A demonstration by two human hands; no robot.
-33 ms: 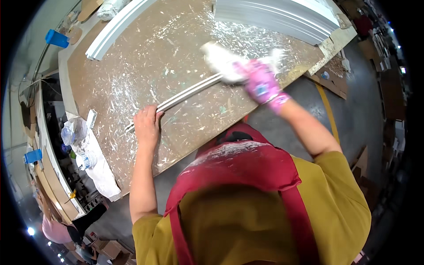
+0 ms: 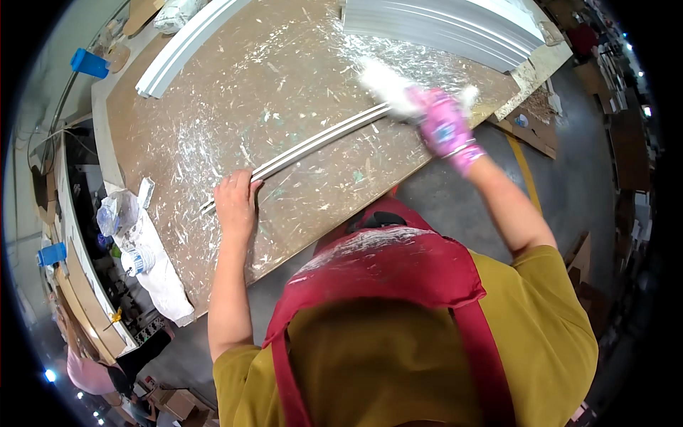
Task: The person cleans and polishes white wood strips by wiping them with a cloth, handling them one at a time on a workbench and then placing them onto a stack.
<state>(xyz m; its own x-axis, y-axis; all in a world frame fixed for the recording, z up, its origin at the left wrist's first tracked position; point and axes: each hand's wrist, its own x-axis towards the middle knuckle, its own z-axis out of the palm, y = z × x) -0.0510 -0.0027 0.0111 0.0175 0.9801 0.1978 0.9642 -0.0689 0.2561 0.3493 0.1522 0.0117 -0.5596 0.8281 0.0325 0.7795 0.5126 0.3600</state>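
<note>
A narrow white grooved strip (image 2: 320,144) lies slantwise across the paint-spattered worktable (image 2: 235,71). Bare fingers of my left hand (image 2: 236,203) wrap over its lower-left end and pin it to the tabletop. In a pink patterned glove, my right hand (image 2: 442,124) grips a white cloth (image 2: 390,89) pressed around the strip's far right end. The cloth and glove are blurred by motion, and that end of the strip is hidden beneath them.
A stack of long white strips (image 2: 441,35) lies at the table's far right. More white strips (image 2: 185,50) rest at far left. White paper (image 2: 160,277) with a white container (image 2: 136,261) covers the left edge. Another person (image 2: 89,370) is at lower left.
My right hand and the cloth have slid rightward along the strip, baring more of it. My left hand stays in place on the strip.
</note>
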